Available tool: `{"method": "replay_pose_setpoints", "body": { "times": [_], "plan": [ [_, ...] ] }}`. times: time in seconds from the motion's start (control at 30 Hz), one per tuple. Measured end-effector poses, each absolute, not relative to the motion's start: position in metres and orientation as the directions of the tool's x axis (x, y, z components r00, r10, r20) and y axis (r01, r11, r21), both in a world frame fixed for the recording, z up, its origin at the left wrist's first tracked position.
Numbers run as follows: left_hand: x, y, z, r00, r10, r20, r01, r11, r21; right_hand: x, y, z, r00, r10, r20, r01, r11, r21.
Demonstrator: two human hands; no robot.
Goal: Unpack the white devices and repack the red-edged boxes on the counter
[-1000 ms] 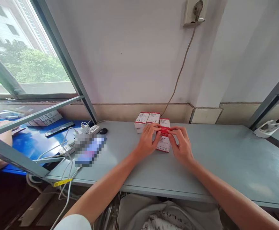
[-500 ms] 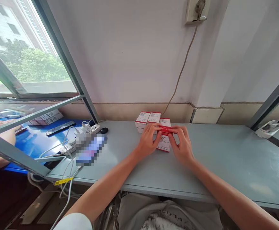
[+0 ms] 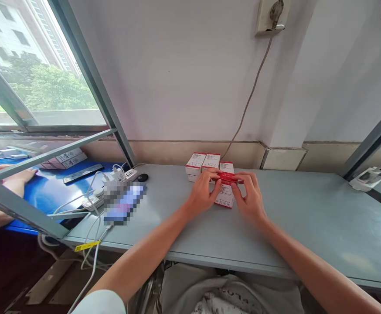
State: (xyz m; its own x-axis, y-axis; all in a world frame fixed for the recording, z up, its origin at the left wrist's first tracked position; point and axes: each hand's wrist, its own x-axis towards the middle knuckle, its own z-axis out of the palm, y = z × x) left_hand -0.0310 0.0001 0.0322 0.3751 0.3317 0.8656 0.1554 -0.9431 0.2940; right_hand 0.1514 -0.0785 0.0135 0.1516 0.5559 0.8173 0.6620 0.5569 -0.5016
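Red paper band (image 3: 226,177) pinched between the person's left hand (image 3: 202,192) and right hand (image 3: 247,197), fingers curled tight on it, just above a white cardboard carton with red edges (image 3: 224,197) on a grey-blue counter (image 3: 308,218). Close behind, a second white red-edged carton (image 3: 195,162) and a third white red-edged carton (image 3: 211,161) sit side by side near the wall, their contents hidden.

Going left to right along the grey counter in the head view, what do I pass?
White power strip, pixelated phone, small black object, left hand, red-taped white box, right hand, white object.
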Motion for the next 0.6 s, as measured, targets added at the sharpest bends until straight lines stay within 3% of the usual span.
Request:
{"method": "replay_pose_setpoints", "body": {
  "times": [0.6],
  "plan": [
    [-0.0312, -0.0019, 0.0357, 0.402, 0.345, 0.848, 0.146, -0.939, 0.313, 0.1551, -0.0777, 0.0141, 0.128, 0.584, 0.802, 0.672, 0.543, -0.503]
  ]
}}
